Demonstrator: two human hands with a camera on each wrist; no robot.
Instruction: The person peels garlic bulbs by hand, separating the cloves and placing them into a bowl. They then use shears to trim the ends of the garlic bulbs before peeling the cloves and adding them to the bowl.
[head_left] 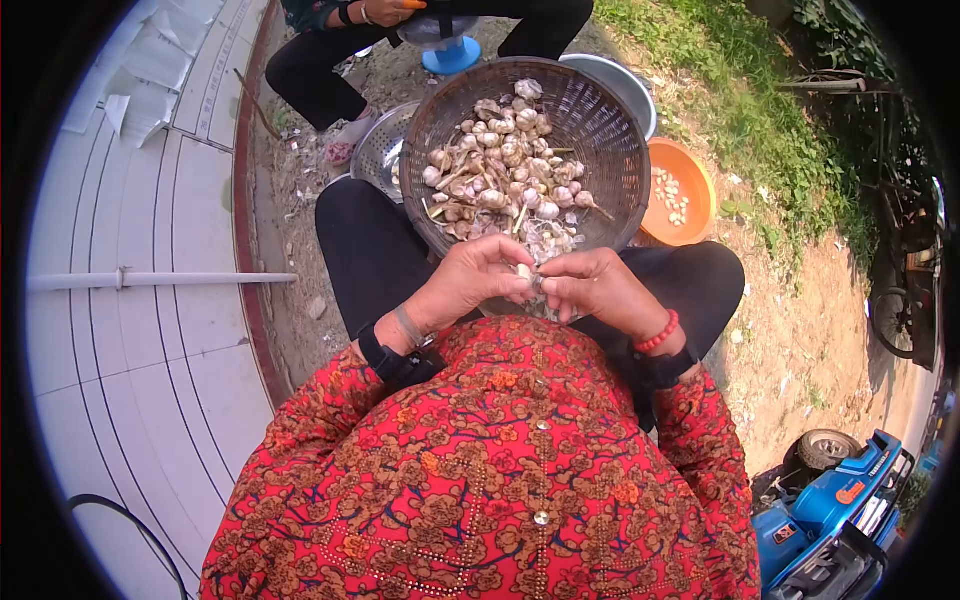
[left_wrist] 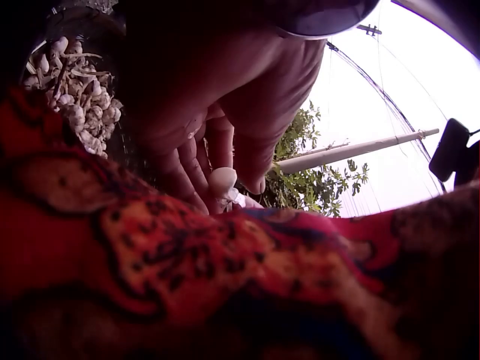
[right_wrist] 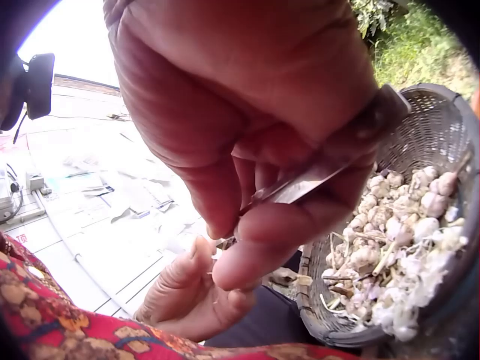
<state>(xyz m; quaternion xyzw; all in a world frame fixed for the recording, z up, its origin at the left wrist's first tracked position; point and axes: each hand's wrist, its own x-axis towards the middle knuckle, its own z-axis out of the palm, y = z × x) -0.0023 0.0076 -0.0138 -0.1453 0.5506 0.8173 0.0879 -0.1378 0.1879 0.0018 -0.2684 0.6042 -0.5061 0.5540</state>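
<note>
My left hand (head_left: 462,285) pinches a peeled, pale garlic clove (left_wrist: 222,181) between thumb and fingers, above my lap. Close against it, my right hand (head_left: 604,288) has its thumb and forefinger tips brought together at the clove. A small knife (right_wrist: 309,184) lies within the right hand's curled fingers, its blade pointing toward the fingertips. Just beyond both hands sits a dark woven basket (head_left: 622,120), tilted toward me. It holds many garlic bulbs (head_left: 512,150), with loose white skins (head_left: 550,238) at the near side.
Right of the basket is an orange basin (head_left: 702,178) with peeled cloves (head_left: 668,196). A steel colander (head_left: 384,150) and a metal basin (head_left: 635,85) stand partly behind the basket. Another person sits opposite, near a blue stool (head_left: 452,56). A blue vehicle (head_left: 835,495) is at the lower right.
</note>
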